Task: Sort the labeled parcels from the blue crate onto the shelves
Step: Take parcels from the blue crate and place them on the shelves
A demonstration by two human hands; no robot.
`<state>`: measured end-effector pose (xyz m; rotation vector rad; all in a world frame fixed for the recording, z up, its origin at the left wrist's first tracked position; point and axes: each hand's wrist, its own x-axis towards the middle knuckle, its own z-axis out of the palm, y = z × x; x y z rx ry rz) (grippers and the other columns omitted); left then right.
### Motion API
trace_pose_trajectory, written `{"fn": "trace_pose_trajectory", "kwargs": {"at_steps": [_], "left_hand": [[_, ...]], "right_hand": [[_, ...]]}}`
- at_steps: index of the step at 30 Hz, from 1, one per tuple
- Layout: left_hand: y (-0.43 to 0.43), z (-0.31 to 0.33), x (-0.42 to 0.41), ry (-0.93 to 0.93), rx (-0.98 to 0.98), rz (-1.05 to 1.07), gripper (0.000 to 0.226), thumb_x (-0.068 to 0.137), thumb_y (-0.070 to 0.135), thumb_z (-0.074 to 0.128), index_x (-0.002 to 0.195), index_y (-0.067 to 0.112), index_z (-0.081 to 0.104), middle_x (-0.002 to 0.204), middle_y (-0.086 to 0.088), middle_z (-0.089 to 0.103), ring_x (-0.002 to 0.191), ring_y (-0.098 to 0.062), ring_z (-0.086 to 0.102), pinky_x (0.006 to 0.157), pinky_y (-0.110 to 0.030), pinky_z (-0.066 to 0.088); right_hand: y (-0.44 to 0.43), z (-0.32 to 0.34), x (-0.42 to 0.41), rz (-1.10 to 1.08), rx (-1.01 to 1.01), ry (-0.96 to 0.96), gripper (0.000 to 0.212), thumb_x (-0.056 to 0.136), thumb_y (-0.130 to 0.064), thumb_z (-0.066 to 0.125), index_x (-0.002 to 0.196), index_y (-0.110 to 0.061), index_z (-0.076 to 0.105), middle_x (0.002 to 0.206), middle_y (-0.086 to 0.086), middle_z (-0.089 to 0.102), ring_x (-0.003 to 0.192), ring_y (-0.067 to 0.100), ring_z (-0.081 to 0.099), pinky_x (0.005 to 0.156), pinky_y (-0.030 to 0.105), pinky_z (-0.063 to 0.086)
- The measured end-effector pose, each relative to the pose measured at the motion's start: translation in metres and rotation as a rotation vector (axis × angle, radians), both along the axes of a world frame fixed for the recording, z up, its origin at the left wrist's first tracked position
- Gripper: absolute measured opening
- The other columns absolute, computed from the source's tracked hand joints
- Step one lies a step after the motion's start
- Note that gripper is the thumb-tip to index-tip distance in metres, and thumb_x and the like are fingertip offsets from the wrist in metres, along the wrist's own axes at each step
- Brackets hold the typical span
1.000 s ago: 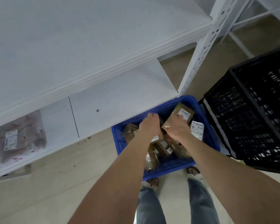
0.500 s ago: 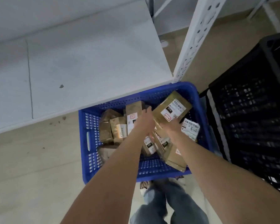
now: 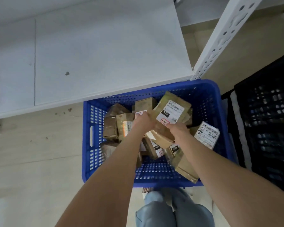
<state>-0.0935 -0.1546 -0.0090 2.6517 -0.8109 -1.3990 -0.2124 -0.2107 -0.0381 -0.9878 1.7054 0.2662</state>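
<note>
Both bare forearms reach forward and down, drawing close together at the wrists. The left hand (image 3: 142, 122) shows its back, knuckles up, its fingertips hidden, so its grip cannot be told. The right hand (image 3: 177, 128) sits just beside it, back up, fingers curled on the lower edge of a labelled parcel (image 3: 170, 110), gripping it

A white shelf board (image 3: 105, 46) fills the upper left of the frame, with one small dark speck (image 3: 67, 73) on it. A perforated white upright (image 3: 223, 35) slants across the upper right. Pale beige floor (image 3: 31, 153) covers the lower left. A black lattice crate (image 3: 269, 120) stands at the right edge. The light is dim.
</note>
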Motion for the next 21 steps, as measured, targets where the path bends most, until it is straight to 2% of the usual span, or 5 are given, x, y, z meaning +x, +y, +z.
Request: {"fn": "trace_pose_trajectory", "kwargs": {"at_steps": [3, 7, 11, 17, 21], "left_hand": [[0.031, 0.023, 0.018, 0.038, -0.11, 0.255, 0.043, 0.09, 0.027, 0.059, 0.126, 0.008, 0.045, 0.118, -0.01, 0.055, 0.104, -0.026, 0.056, 0.088, -0.039, 0.05], [0.071, 0.068, 0.035, 0.112, -0.167, 0.503, 0.044, 0.087, 0.024, 0.065, 0.122, 0.006, 0.045, 0.106, -0.006, 0.058, 0.096, -0.023, 0.059, 0.082, -0.037, 0.053], [0.098, 0.13, 0.048, 0.098, -0.233, 0.576, 0.051, 0.086, 0.027, 0.066, 0.128, 0.005, 0.048, 0.1, -0.001, 0.059, 0.078, -0.012, 0.055, 0.057, -0.02, 0.043], [0.133, 0.231, 0.063, 0.158, -0.306, 0.791, 0.059, 0.082, 0.032, 0.071, 0.13, 0.008, 0.045, 0.117, -0.01, 0.059, 0.095, -0.021, 0.06, 0.081, -0.034, 0.052], [0.155, 0.29, 0.067, 0.241, -0.376, 0.914, 0.054, 0.079, 0.031, 0.075, 0.117, 0.003, 0.05, 0.087, -0.004, 0.063, 0.064, -0.01, 0.064, 0.046, -0.022, 0.049]], "right_hand": [[0.015, 0.026, 0.012, -0.012, 0.068, -0.029, 0.031, 0.085, -0.021, 0.07, 0.108, -0.004, 0.057, 0.115, 0.014, 0.063, 0.102, 0.031, 0.06, 0.09, 0.046, 0.052], [0.031, 0.079, 0.029, 0.002, 0.065, -0.116, 0.051, 0.08, -0.011, 0.075, 0.125, -0.003, 0.052, 0.122, 0.016, 0.06, 0.107, 0.031, 0.059, 0.091, 0.044, 0.051], [0.039, 0.146, 0.045, 0.079, 0.029, -0.223, 0.056, 0.077, -0.008, 0.077, 0.127, -0.004, 0.052, 0.123, 0.014, 0.061, 0.109, 0.03, 0.06, 0.094, 0.046, 0.05], [0.057, 0.257, 0.069, 0.188, 0.14, -0.335, 0.03, 0.079, -0.007, 0.072, 0.106, -0.01, 0.06, 0.11, 0.007, 0.066, 0.097, 0.023, 0.062, 0.087, 0.041, 0.052], [0.073, 0.314, 0.076, 0.229, 0.258, -0.392, 0.025, 0.081, -0.013, 0.069, 0.104, -0.015, 0.06, 0.101, 0.007, 0.062, 0.092, 0.025, 0.059, 0.071, 0.043, 0.052]]}}
